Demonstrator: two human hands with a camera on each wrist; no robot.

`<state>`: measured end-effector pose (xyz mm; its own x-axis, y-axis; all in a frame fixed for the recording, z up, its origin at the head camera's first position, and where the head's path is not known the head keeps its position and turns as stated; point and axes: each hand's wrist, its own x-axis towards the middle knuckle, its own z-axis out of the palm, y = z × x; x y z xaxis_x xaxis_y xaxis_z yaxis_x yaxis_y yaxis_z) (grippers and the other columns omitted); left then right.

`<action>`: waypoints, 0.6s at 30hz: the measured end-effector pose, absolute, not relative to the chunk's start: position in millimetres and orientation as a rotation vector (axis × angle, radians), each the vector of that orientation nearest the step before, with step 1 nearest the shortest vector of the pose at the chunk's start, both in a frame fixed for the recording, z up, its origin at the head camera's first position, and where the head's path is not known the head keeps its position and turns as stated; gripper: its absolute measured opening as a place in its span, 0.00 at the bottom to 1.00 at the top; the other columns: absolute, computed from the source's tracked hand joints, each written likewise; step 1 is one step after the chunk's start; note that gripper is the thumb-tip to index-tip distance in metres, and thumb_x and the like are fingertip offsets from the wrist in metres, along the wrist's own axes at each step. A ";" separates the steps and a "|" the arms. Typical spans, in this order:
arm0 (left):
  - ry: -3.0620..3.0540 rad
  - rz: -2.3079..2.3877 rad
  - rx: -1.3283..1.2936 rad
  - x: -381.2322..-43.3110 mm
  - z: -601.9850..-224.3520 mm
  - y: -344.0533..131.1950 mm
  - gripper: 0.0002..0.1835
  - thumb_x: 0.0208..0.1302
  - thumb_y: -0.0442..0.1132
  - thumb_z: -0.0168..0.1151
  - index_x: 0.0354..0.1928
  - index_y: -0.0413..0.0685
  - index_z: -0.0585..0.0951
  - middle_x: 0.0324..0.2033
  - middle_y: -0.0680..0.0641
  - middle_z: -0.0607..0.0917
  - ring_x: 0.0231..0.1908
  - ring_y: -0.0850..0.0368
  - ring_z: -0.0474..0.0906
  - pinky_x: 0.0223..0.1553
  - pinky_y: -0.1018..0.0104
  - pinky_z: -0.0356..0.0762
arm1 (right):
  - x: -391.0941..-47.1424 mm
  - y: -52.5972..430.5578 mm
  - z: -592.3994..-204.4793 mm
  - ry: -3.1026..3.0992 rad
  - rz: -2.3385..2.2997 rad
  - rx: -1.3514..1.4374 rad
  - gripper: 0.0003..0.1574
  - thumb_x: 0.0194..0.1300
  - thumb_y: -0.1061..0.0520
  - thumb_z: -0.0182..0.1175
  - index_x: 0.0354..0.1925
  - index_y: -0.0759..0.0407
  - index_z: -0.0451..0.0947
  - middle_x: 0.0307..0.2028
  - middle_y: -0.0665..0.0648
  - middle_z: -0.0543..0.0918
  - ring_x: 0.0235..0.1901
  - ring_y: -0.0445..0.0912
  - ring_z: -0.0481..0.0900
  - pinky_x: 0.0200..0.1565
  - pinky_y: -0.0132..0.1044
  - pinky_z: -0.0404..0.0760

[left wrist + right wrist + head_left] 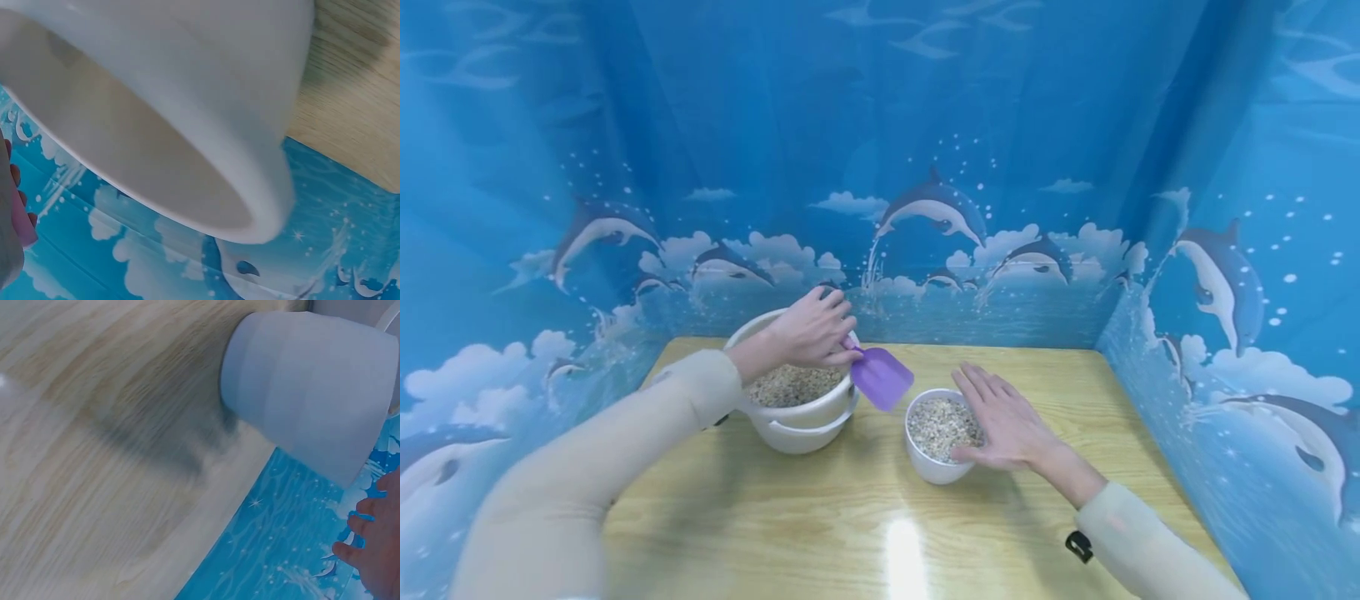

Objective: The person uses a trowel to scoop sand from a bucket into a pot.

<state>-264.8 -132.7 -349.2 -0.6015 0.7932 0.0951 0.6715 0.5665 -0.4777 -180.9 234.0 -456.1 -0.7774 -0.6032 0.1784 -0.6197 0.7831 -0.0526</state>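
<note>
My left hand (pixel 816 327) grips the handle of a small purple toy shovel (pixel 882 379) above a large white bucket (pixel 801 440). The bare-looking blade points right, past the bucket's rim; in the left wrist view only a pink handle end (pixel 25 224) shows. Coarse gravel (pixel 793 386) lies in the bucket, partly hidden by my left hand. To the right stands a smaller white pot (pixel 934 472), filled near its rim with similar gravel (pixel 942 427). My right hand (pixel 1007 425) is at the pot's right side, fingers extended and thumb over the rim; contact is unclear.
Both containers stand on a light wood-grain table (pixel 775 533). Blue curtains (pixel 880 100) with printed dolphins surround its back and sides. A black wrist-worn piece (pixel 1079 547) sits at my right sleeve. The bucket has a white handle (pixel 816 427) hanging at its front.
</note>
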 end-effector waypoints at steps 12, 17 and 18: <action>-2.464 0.524 -1.186 -262.5 -345.9 -168.2 0.30 0.75 0.70 0.51 0.39 0.49 0.81 0.36 0.46 0.82 0.41 0.49 0.74 0.45 0.53 0.75 | -188.2 203.4 -445.1 -2.825 0.170 0.982 0.78 0.59 0.16 0.59 0.84 0.62 0.43 0.85 0.66 0.47 0.84 0.64 0.51 0.78 0.65 0.58; -2.497 0.536 -1.135 -259.8 -342.2 -183.4 0.32 0.74 0.70 0.52 0.45 0.46 0.83 0.39 0.44 0.84 0.42 0.48 0.75 0.46 0.51 0.77 | -191.2 189.1 -439.0 -2.813 0.158 1.030 0.77 0.60 0.16 0.57 0.85 0.61 0.42 0.85 0.65 0.45 0.84 0.63 0.50 0.79 0.64 0.58; -2.506 0.540 -1.124 -259.6 -342.1 -186.1 0.32 0.74 0.69 0.52 0.45 0.46 0.83 0.39 0.43 0.84 0.43 0.47 0.75 0.46 0.51 0.78 | -191.8 186.0 -437.6 -2.807 0.155 1.037 0.77 0.60 0.16 0.57 0.85 0.61 0.42 0.85 0.66 0.45 0.84 0.63 0.51 0.79 0.64 0.58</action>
